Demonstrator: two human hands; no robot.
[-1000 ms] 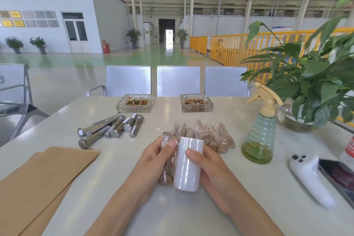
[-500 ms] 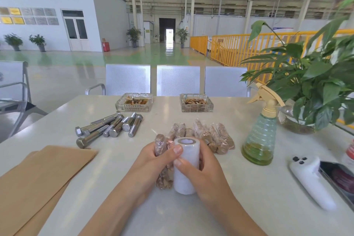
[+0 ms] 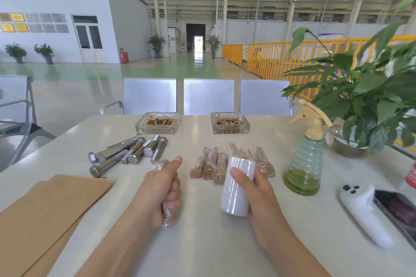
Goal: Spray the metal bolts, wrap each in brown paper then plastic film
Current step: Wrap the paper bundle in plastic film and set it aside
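Left hand: the left hand is curled in a fist round a bolt wrapped in brown paper and clear film, whose ends stick out above and below the fingers.
Right hand: the right hand grips a white cylindrical roll of plastic film, tilted, its lower end near the white tabletop.
Gap: the two hands are apart.
Bare bolts: a cluster of grey metal hex bolts lies beyond the left hand.
Wrapped pile: finished film-covered brown bundles lie behind the roll.
Paper: flat brown paper sheets lie at the left.
Sprayer: a green translucent spray bottle with a beige trigger stands upright at the right.
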